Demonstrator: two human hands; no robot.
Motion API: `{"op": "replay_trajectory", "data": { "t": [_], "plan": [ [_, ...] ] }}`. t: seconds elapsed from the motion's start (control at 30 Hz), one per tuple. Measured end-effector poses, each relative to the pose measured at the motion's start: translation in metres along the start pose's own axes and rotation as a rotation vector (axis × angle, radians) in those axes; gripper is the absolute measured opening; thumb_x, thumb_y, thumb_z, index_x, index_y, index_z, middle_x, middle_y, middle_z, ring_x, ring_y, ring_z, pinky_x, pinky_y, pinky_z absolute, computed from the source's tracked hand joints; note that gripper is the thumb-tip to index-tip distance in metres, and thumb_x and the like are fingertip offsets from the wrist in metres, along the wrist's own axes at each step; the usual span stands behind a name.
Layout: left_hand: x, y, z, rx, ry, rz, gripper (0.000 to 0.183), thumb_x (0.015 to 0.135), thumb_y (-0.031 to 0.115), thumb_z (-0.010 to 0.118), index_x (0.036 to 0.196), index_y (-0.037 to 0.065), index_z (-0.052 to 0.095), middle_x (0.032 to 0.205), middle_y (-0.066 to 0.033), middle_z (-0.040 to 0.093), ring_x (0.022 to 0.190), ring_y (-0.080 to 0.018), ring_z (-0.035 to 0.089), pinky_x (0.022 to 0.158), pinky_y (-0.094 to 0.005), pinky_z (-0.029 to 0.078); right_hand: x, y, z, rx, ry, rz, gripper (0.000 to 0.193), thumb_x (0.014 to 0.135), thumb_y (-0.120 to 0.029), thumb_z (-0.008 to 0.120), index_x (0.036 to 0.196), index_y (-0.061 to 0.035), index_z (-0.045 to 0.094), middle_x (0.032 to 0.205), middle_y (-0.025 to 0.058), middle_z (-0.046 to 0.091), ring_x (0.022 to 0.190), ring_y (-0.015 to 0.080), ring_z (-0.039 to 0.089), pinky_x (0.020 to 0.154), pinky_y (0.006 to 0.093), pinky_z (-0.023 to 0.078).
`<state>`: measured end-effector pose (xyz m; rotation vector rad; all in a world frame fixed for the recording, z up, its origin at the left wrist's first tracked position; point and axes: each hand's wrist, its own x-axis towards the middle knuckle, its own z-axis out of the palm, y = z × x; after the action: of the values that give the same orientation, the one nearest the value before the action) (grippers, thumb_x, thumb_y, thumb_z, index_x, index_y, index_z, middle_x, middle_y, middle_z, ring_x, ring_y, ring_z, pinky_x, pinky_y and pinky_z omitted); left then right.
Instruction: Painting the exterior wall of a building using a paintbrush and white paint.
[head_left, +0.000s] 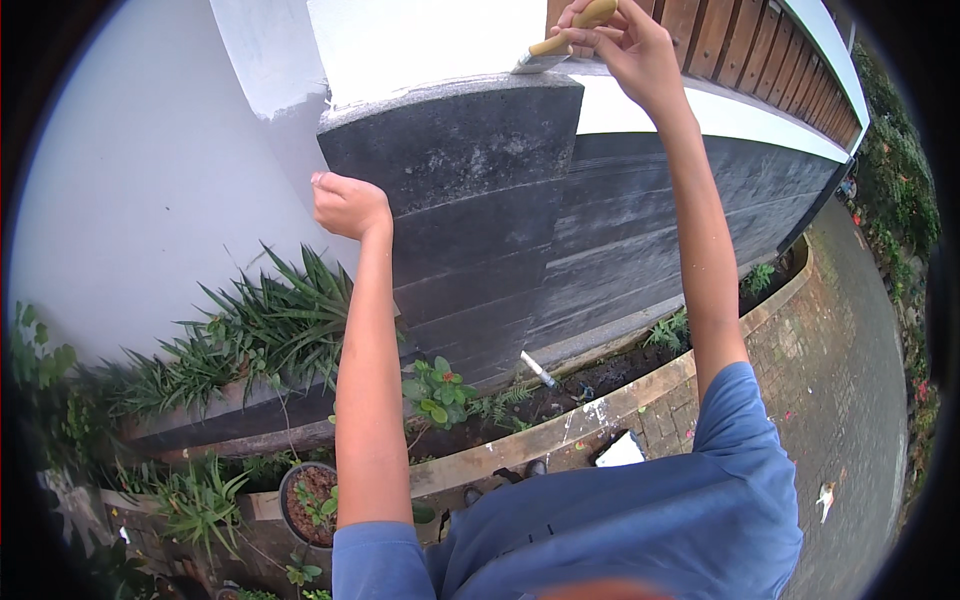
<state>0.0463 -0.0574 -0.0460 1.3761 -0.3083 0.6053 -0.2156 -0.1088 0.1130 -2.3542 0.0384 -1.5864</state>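
Observation:
My right hand [630, 45] is raised at the top of the view, its fingers closed on the yellowish handle of a paintbrush [580, 30]. The brush's pale bristle end rests at the top edge of a dark grey pillar [450, 145], close to the white-painted wall [430, 45] above it. Lower and to the left, my left hand [350, 205] is curled into a fist beside the pillar's left edge. Nothing shows sticking out of that fist.
Spiky green plants [270, 320] grow along the pale wall at left. A potted plant [310, 500] stands below. A white roller-like stick [538, 368] leans in the planting bed. Near my feet lies a white-topped container [620, 450]; a cat [825, 500] is on the paving at right.

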Motion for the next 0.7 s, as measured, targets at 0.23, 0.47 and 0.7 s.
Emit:
{"op": "replay_trajectory", "data": {
  "t": [0.23,0.47,0.7],
  "plan": [
    [-0.001,-0.003,0.002,-0.017,0.006,0.012,0.046,0.09,0.026,0.03,0.067,-0.007,0.05,0.062,-0.0256,0.054,0.06,-0.0472,0.048,0.056,-0.0525,0.034,0.0,0.044,0.016,0.514,0.03,-0.484,0.013,0.078,0.012,0.058,0.086,0.0047,0.051,0.088,0.0084,0.058,0.083,0.0147,0.061,0.072,0.0284,0.054],
    [-0.001,0.001,0.0,-0.005,-0.009,-0.006,0.046,0.09,0.027,0.03,0.066,-0.007,0.05,0.061,-0.0254,0.053,0.06,-0.0469,0.048,0.055,-0.0525,0.034,-0.022,0.042,0.006,-0.331,0.005,-0.341,0.02,0.085,-0.003,0.058,0.104,-0.0033,0.056,0.095,0.0088,0.065,0.098,0.0231,0.063,0.086,0.0341,0.053],
    [0.0,0.0,-0.001,0.012,-0.021,-0.024,0.046,0.09,0.026,0.03,0.065,-0.007,0.05,0.062,-0.0256,0.053,0.06,-0.0466,0.049,0.055,-0.0525,0.034,-0.035,0.048,0.009,-0.328,0.063,-0.413,0.021,0.084,-0.002,0.058,0.105,-0.0024,0.056,0.094,0.0096,0.066,0.097,0.0235,0.063,0.086,0.0345,0.053]
  ]
}}
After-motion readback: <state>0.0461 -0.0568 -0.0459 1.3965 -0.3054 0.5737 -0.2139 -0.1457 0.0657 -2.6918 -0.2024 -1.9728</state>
